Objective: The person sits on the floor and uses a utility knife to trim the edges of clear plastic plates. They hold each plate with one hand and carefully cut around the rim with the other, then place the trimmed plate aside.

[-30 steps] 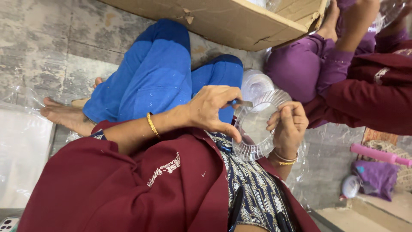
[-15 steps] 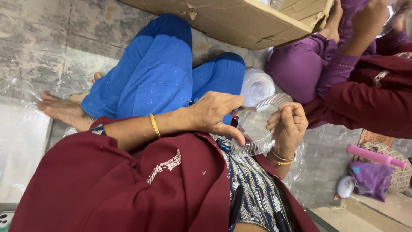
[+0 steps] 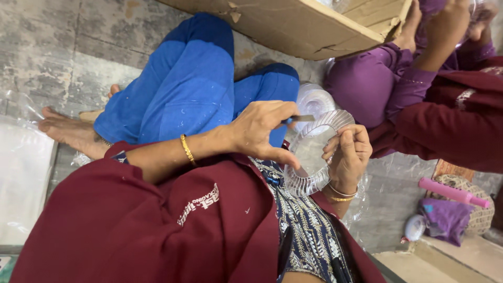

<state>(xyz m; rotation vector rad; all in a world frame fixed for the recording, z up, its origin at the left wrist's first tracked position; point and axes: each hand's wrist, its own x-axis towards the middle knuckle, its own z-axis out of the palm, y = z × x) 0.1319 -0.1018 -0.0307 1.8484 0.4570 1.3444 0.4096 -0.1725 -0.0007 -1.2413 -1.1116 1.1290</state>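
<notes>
Left forearm comes in from the lower left, bare from the elbow, crossing in front of our chest, wrist nearly straight. Left hand (image 3: pixel 259 130): back toward the camera, fingertips bunched into a tight pinch grip at the top, thumb stretched down and to the right. Right hand (image 3: pixel 350 156): raised from below just beside the left, wrist bent, palm turned inward, fingers (image 3: pixel 347 149) curled closed. The two hands are near each other, not touching.
</notes>
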